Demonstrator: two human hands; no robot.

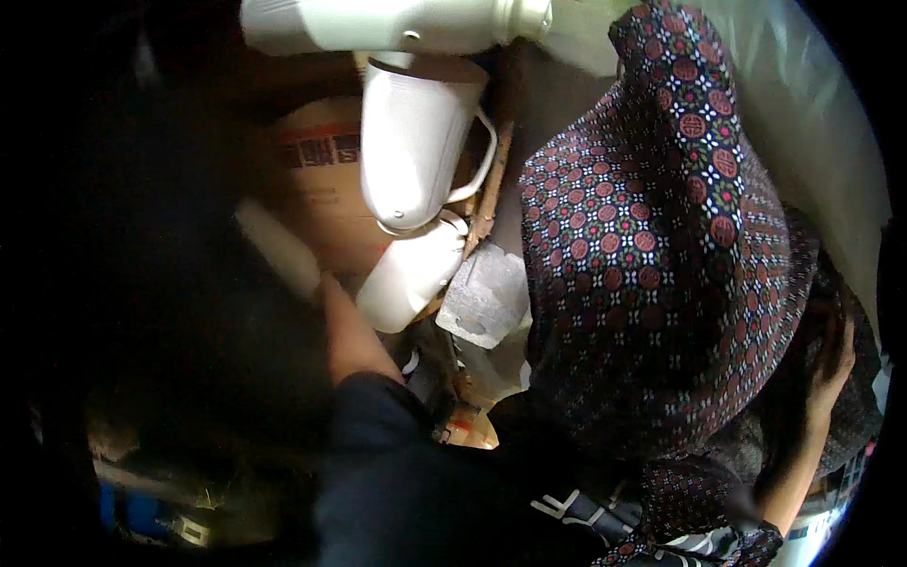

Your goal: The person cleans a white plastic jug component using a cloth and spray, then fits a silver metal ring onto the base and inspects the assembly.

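Note:
A large dark cloth [652, 246] with red medallions and small white flowers bulges up in front of me, filling the right half of the view. My right hand [835, 354] is against dark fabric at its right side, its fingers mostly lost in shadow. My left forearm reaches to the upper left, and my left hand is hidden in the dark there. A pale, blurred cylindrical shape [277, 248] shows just beyond that wrist; what it is I cannot tell. Nearby stands a white jug-shaped body [416, 142] with a handle, and below it lies another white piece [411, 274].
A long white cylindrical body [368, 24] lies across the top. A cardboard box [321, 198] is behind the jug-shaped body. A grey block [484, 295] sits beside a wooden strip [487, 213]. Deep shadow covers the left side, with blue items [142, 510] at the lower left.

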